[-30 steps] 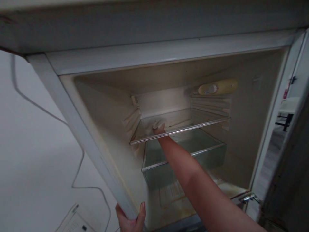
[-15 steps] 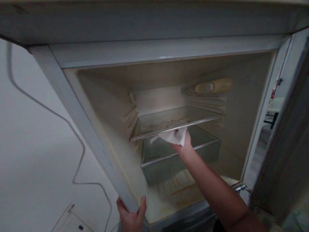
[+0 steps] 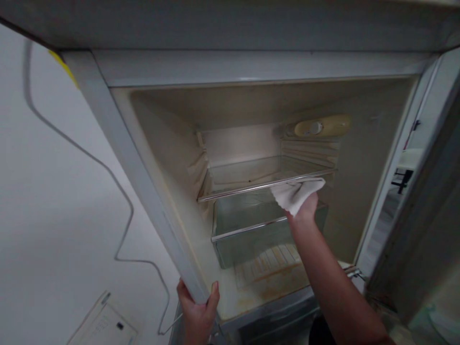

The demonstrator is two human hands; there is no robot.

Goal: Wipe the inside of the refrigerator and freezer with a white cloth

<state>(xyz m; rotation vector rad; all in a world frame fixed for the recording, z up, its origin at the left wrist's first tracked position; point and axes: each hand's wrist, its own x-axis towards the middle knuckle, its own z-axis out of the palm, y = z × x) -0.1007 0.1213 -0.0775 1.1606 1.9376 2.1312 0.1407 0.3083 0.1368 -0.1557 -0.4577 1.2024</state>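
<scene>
A white cloth (image 3: 296,195) is bunched in my right hand (image 3: 307,207), just at the front edge of the glass shelf (image 3: 247,178) inside an open refrigerator. The cloth covers most of my fingers, and part of it lies against the underside or rim of the shelf; which one I cannot tell. Below the cloth sits a clear drawer (image 3: 247,249) with a glass cover. Low on the left, my left hand (image 3: 199,314) grips the refrigerator's side edge (image 3: 168,230), thumb on the inner side and fingers round the outside.
A yellowed lamp housing with a dial (image 3: 323,126) juts from the inner right wall. Brown stains mark the compartment floor (image 3: 266,292). The open door (image 3: 417,215) stands at right. A grey cable (image 3: 124,191) runs along the white wall at left, above a pale panel (image 3: 104,323).
My right hand has moved with the cloth to the right along the shelf's front edge, and more of the cloth shows. My left hand keeps its grip. The view has shifted slightly.
</scene>
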